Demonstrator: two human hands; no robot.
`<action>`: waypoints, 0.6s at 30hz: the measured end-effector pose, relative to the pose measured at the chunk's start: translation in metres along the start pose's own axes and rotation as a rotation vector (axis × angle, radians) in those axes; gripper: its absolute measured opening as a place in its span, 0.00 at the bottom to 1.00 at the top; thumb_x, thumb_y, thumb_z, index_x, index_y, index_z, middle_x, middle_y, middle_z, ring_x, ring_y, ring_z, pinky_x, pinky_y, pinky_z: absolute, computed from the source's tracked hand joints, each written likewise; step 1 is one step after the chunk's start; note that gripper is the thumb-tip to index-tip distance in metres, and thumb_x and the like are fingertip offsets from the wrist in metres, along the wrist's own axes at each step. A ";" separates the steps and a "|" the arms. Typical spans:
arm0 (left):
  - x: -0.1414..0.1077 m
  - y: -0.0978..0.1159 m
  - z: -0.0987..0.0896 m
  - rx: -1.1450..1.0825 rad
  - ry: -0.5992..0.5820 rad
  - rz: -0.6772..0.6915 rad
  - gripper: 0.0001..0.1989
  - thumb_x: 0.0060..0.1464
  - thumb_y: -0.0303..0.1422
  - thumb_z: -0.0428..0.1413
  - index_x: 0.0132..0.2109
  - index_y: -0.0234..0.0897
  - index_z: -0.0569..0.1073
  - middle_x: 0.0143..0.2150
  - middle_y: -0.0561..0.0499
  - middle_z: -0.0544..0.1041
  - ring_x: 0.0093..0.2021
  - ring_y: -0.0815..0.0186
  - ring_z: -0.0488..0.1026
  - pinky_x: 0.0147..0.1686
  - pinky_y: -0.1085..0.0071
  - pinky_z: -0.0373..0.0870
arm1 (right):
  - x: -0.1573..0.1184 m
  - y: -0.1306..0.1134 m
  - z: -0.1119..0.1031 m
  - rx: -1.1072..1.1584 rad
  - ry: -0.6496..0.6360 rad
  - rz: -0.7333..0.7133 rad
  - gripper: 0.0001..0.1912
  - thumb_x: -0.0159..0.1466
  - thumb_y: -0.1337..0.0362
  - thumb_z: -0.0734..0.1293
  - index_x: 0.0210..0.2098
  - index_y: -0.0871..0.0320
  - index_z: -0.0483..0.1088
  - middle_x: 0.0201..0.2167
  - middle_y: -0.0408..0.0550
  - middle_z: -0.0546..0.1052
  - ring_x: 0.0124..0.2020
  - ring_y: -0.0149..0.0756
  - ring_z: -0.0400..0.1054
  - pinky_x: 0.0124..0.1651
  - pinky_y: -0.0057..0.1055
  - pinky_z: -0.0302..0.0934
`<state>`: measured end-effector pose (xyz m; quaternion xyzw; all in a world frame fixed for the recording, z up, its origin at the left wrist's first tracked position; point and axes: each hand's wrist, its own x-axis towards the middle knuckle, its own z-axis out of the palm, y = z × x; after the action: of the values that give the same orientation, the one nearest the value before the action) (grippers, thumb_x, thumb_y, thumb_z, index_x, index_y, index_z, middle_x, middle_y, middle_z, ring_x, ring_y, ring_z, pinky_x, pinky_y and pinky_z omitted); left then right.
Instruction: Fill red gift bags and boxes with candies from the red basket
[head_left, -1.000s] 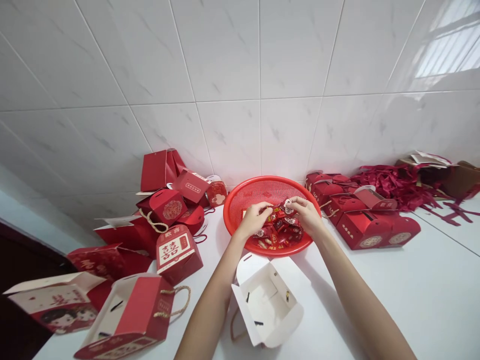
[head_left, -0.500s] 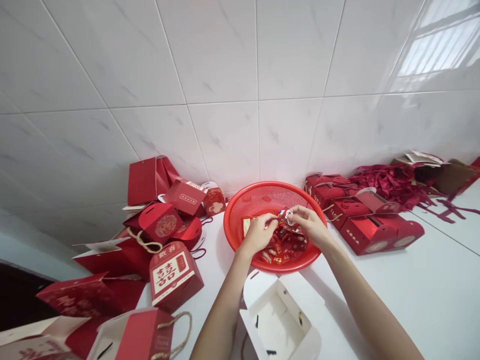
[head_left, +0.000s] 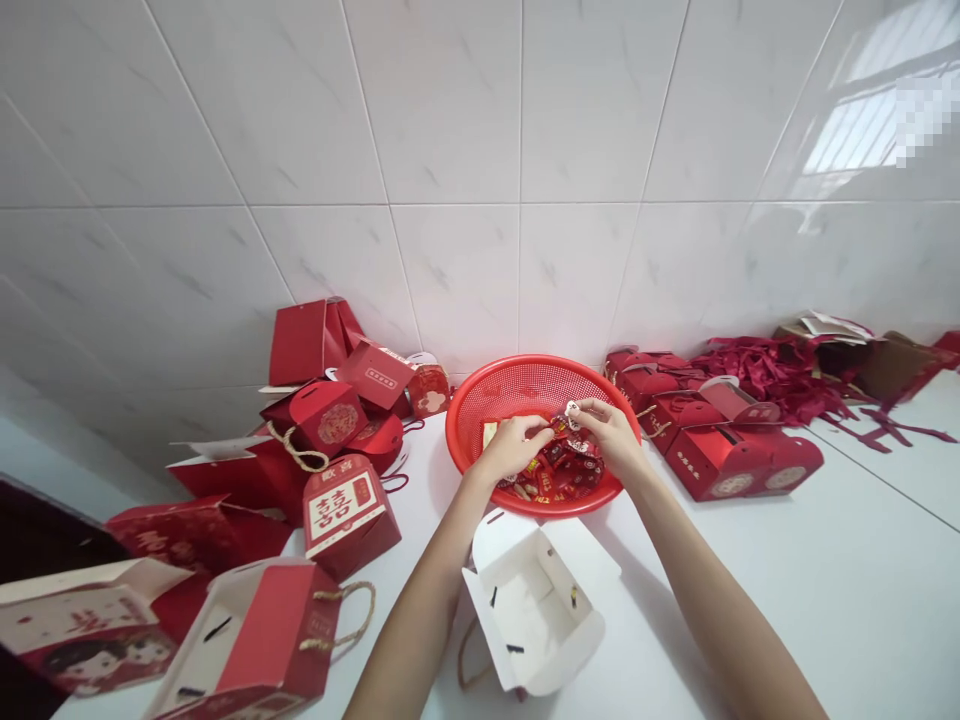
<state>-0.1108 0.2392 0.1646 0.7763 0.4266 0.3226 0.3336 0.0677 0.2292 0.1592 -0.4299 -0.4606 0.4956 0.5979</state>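
A red plastic mesh basket (head_left: pixel 517 385) stands against the wall with several red-wrapped candies (head_left: pixel 559 480) in it. Both hands reach over its near rim. My right hand (head_left: pixel 613 438) pinches a small wrapped candy (head_left: pixel 572 411) showing a white patch. My left hand (head_left: pixel 511 450) is closed just left of it, thumb and forefinger together by the red wrappers; what they hold, if anything, is hard to make out. Between my forearms, in front of the basket, an open white-lined box (head_left: pixel 536 590) stands with flaps spread and a cord handle at its left.
Red gift boxes (head_left: pixel 352 515) crowd the left side, some open with rope handles. More red boxes (head_left: pixel 742 465) stand closed at right, beside a heap of dark red ribbons (head_left: pixel 772 375). A tiled wall (head_left: pixel 450 270) rises behind the white table (head_left: pixel 847 570).
The view has shifted slightly, so the basket and the open box appear higher and a little further left. Both hands stay over the candies, the right one still pinching the white-patched one.
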 end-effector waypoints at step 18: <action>0.019 0.003 0.021 0.467 -0.806 0.257 0.19 0.55 0.25 0.54 0.53 0.39 0.76 0.52 0.48 0.80 0.49 0.60 0.76 0.49 0.69 0.69 | 0.008 0.005 -0.008 0.233 0.175 0.040 0.20 0.39 0.55 0.79 0.27 0.55 0.72 0.25 0.41 0.75 0.27 0.35 0.70 0.30 0.34 0.69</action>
<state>-0.0847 0.2498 0.1590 0.9400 0.2251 -0.0699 0.2468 0.0753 0.2378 0.1539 -0.4082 -0.3374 0.5182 0.6716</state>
